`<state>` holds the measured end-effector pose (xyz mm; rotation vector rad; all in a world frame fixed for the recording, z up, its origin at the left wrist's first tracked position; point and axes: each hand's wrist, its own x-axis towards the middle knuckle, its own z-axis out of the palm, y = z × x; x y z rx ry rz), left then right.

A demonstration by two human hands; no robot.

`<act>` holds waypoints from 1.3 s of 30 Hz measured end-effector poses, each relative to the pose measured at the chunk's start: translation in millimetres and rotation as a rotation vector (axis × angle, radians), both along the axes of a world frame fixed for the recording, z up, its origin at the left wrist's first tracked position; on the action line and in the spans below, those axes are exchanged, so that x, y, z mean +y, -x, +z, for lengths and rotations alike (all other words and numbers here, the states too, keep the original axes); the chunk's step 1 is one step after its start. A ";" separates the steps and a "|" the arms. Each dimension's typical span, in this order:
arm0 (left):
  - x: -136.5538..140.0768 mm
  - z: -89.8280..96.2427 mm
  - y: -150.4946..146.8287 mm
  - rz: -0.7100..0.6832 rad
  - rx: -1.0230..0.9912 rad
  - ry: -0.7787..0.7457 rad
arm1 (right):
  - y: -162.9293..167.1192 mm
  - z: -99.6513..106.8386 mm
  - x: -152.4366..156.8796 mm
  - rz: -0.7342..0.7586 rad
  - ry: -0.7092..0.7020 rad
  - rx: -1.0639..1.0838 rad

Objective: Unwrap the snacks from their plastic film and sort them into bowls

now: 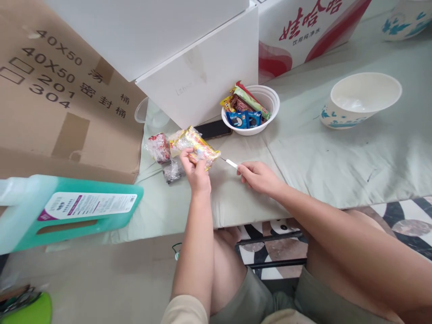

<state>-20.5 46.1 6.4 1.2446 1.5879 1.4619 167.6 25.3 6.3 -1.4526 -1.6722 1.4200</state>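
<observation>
My left hand (196, 173) grips a shiny yellow plastic snack packet (199, 146), with thumb and fingers closed on it above the cloth. In my right hand (254, 175) is a slim white-handled tool (231, 164); its thin metal tip meets or nearly meets the packet's right end, and its exact kind is too small to tell. Beside the left hand lie a red item in clear wrap (158, 148) and a dark item in clear wrap (173, 172). Partly behind the packet is a black phone (216, 129).
Behind the hands stands a white bowl (251, 131) of wrapped snacks, against white boxes (202, 67). A paper bowl (351, 118) sits to the right. On the left are a cardboard carton (111, 148) and a green liquid jug (130, 189). The table's front edge runs below my forearms.
</observation>
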 end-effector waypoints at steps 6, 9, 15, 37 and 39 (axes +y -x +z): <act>-0.7 -4.8 -0.4 0.015 -0.301 -0.030 | -29.6 -4.4 15.0 -0.118 -0.389 -0.554; -4.6 -15.7 -11.3 -0.133 -0.232 -0.003 | -38.8 -8.3 22.2 -0.190 -0.500 -0.685; -23.2 -18.3 -32.4 -0.338 0.046 0.049 | -30.3 -14.1 23.3 -0.140 -0.653 -0.292; -2.3 -1.1 1.6 0.003 -0.011 0.222 | -25.6 -3.8 8.2 0.197 -0.576 -0.063; -2.6 0.1 -0.8 0.026 -0.109 0.259 | -27.6 2.5 3.9 0.288 -0.549 -0.062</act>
